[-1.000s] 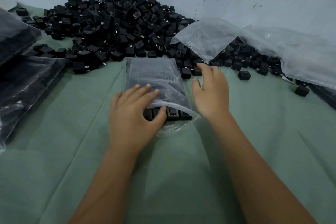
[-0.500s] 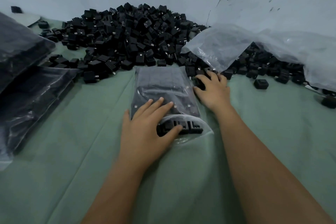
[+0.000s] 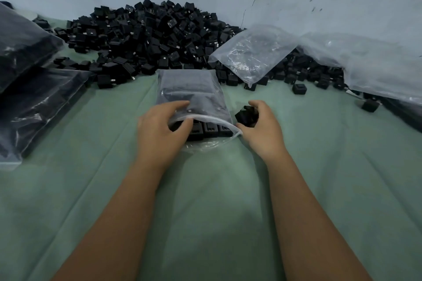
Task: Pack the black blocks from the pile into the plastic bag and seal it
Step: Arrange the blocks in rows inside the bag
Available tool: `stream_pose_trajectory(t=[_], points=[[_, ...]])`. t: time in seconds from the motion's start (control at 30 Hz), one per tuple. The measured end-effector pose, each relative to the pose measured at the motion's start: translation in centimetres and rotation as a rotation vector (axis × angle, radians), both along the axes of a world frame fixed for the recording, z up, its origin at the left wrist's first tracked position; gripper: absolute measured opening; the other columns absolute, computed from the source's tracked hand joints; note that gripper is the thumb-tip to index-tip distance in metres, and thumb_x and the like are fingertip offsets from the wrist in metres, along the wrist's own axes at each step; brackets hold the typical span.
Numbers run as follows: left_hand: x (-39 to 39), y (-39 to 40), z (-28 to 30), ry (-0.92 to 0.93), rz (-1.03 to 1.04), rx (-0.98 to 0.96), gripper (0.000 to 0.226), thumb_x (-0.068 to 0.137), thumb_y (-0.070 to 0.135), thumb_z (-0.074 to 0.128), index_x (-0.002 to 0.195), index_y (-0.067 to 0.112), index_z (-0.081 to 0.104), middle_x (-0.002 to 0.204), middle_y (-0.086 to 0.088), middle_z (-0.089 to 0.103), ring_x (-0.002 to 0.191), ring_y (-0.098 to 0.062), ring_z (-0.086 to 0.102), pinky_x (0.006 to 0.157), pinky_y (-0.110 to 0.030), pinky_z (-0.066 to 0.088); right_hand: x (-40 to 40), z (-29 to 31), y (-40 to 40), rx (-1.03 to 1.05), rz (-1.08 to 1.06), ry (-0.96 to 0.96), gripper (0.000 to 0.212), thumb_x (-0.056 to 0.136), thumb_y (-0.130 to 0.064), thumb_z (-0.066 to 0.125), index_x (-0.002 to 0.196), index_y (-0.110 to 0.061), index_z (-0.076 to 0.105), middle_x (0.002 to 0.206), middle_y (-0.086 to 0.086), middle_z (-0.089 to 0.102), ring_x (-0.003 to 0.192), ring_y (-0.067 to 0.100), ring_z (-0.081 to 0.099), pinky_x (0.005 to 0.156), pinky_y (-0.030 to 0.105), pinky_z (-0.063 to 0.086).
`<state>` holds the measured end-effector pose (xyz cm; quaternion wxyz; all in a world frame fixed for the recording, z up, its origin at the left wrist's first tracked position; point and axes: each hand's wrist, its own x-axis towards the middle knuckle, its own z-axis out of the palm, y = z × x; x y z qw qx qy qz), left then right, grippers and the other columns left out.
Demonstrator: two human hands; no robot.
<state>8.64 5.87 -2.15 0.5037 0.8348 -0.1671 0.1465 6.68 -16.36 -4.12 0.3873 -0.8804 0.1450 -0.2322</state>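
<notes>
boxy black blocks (image 3: 247, 117), crinkly plastic bag (image 3: 194, 91)

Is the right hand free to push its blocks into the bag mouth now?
Probably yes: the right hand holds black blocks right beside the bag mouth, which the left hand holds open; nothing lies between.

Bag (image 3: 194, 91) before pile (image 3: 146, 39); blocks (image 3: 210, 129) in bag mouth.

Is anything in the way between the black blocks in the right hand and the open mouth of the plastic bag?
Nothing visible blocks it. The right hand holds black blocks just right of the clear plastic bag, whose mouth the left hand holds open; a row of blocks already fills the opening.
</notes>
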Motion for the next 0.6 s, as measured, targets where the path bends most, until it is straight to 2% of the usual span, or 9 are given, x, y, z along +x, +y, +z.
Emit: stream_pose_trajectory(t=[0.07,0.13,0.17,0.23,0.3,0.37,0.43,0.53,0.6], points=[[-0.2,0.2,0.0,-0.02,0.005,-0.067,0.037,0.079,0.033,0.06,0.113,0.024,0.07,0.107,0.014,0.063,0.112,-0.017,0.058,0.099,-0.05,0.046,-0.5,0.0,0.1,-0.014,-0.056,-0.007,0.036,0.083,-0.012,0.068,0.118,-0.018,0.059,0.123,-0.004,0.054,0.111,0.013,0.055,0.088,0.016,0.036],[-0.3,0.2,-0.1,-0.064,0.041,-0.087,0.03,0.079,0.032,0.06,0.104,0.02,0.073,0.102,0.01,0.065,0.107,-0.018,0.059,0.095,-0.05,0.047,-0.9,-0.1,0.1,-0.025,-0.093,-0.023,0.024,0.085,-0.012,0.067,0.108,-0.018,0.066,0.127,-0.001,0.052,0.118,0.014,0.051,0.088,0.008,0.028],[-0.4,0.2,-0.1,-0.077,0.059,-0.093,0.028,0.08,0.032,0.06,0.101,0.019,0.074,0.1,0.009,0.066,0.104,-0.018,0.059,0.094,-0.049,0.047,-1.2,-0.1,0.1,-0.027,-0.103,-0.026,0.025,0.085,-0.014,0.069,0.109,-0.02,0.067,0.128,-0.002,0.05,0.121,0.012,0.048,0.088,0.007,0.025],[-0.5,0.2,0.0,-0.075,0.072,-0.115,0.025,0.081,0.031,0.06,0.097,0.018,0.074,0.098,0.008,0.067,0.102,-0.017,0.06,0.093,-0.048,0.048,-1.4,0.0,0.3,-0.052,-0.088,-0.03,0.04,0.083,-0.018,0.072,0.122,-0.024,0.063,0.128,-0.004,0.048,0.122,0.011,0.043,0.093,0.012,0.026],[-0.5,0.2,0.0,-0.077,0.07,-0.122,0.023,0.082,0.03,0.06,0.096,0.019,0.074,0.097,0.008,0.067,0.101,-0.017,0.06,0.093,-0.047,0.048,-1.3,0.2,0.4,-0.163,-0.022,-0.01,0.054,0.083,-0.022,0.073,0.134,-0.028,0.054,0.129,-0.005,0.047,0.121,0.013,0.04,0.098,0.019,0.031],[-0.4,0.2,-0.2,-0.093,0.064,-0.123,0.02,0.082,0.028,0.06,0.095,0.02,0.073,0.095,0.009,0.066,0.101,-0.017,0.061,0.092,-0.044,0.049,-1.0,0.2,0.6,-0.294,0.056,0.016,0.055,0.086,-0.023,0.07,0.138,-0.027,0.052,0.132,-0.004,0.051,0.12,0.017,0.04,0.101,0.025,0.033],[-0.2,0.1,-0.4,-0.108,0.059,-0.121,0.016,0.083,0.027,0.061,0.094,0.022,0.071,0.095,0.009,0.065,0.101,-0.016,0.06,0.091,-0.032,0.048,-0.6,0.1,0.7,-0.318,0.08,0.032,0.051,0.087,-0.021,0.068,0.135,-0.025,0.054,0.13,-0.004,0.055,0.118,0.02,0.044,0.098,0.026,0.035],[0.3,0.0,-0.6,-0.113,0.078,-0.112,0.009,0.087,0.023,0.066,0.094,0.028,0.068,0.097,0.009,0.06,0.097,-0.013,0.056,0.083,-0.01,0.038,-0.2,0.1,0.7,-0.259,0.019,0.024,0.044,0.084,-0.021,0.072,0.126,-0.023,0.057,0.118,-0.002,0.057,0.109,0.02,0.05,0.092,0.03,0.043],[0.6,0.0,-0.7,-0.115,0.107,-0.107,0.008,0.087,0.024,0.068,0.093,0.028,0.067,0.095,0.008,0.058,0.095,-0.013,0.055,0.079,-0.006,0.034,0.0,0.2,0.8,-0.206,-0.036,0.013,0.039,0.084,-0.02,0.071,0.121,-0.021,0.058,0.112,-0.001,0.056,0.105,0.019,0.053,0.085,0.026,0.042]])
